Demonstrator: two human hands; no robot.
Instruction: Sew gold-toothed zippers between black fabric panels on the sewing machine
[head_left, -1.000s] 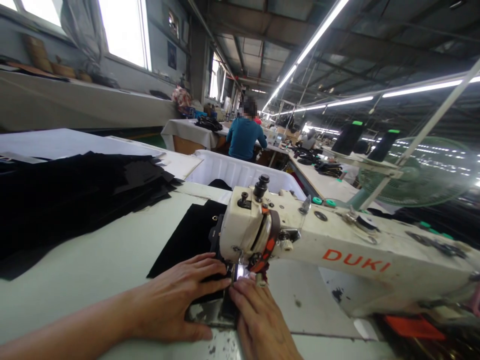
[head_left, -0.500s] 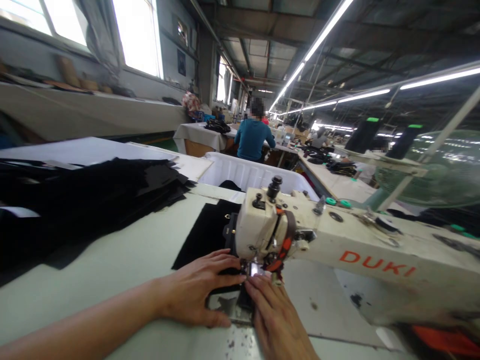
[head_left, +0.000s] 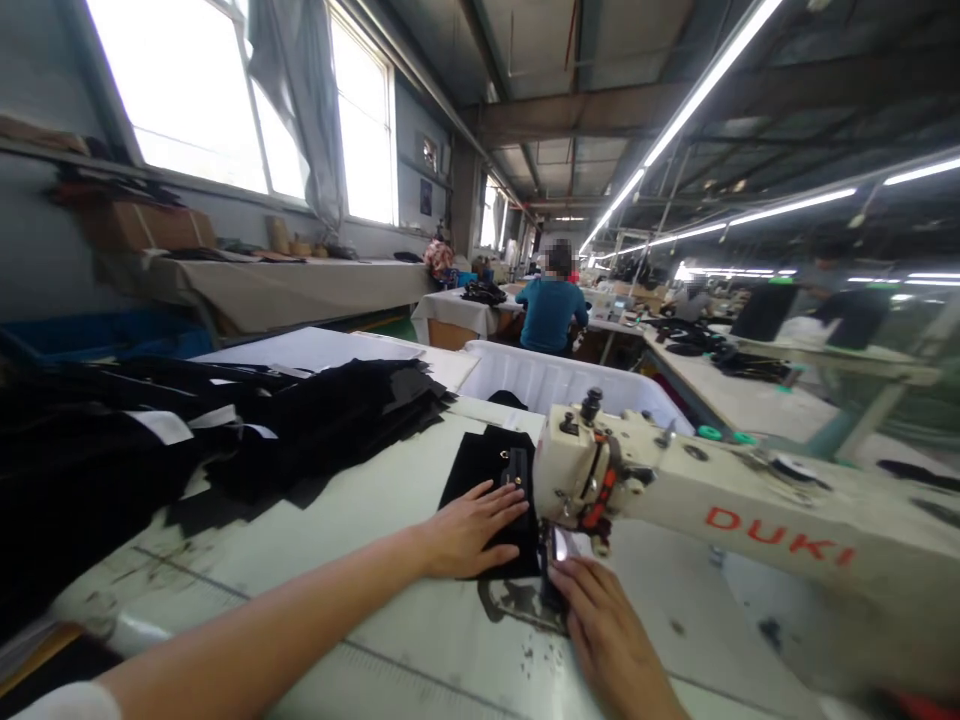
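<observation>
The step in hand looks like guiding a black fabric panel (head_left: 472,468) through the sewing machine (head_left: 720,510). The panel lies flat on the pale tabletop (head_left: 375,510), just left of the machine's head, with its right side close against the needle area. The left hand (head_left: 478,530) rests palm down on the panel, fingers spread and outstretched, pressing rather than gripping. The right hand (head_left: 611,615) sits just below the lit needle area, its fingers extended and close together at a narrow black strip (head_left: 551,592); whether the thumb pinches anything underneath cannot be told. The next move seems to call for light, even pressure from both hands, the edge kept straight and the fingertips clear of the needle.

The panel is matte, deep black and roughly rectangular, with no obvious creases. A dark tab (head_left: 516,463) lies on its upper part, near a small gold-coloured fitting (head_left: 504,455). Any stitching is too small and dark to make out.
</observation>
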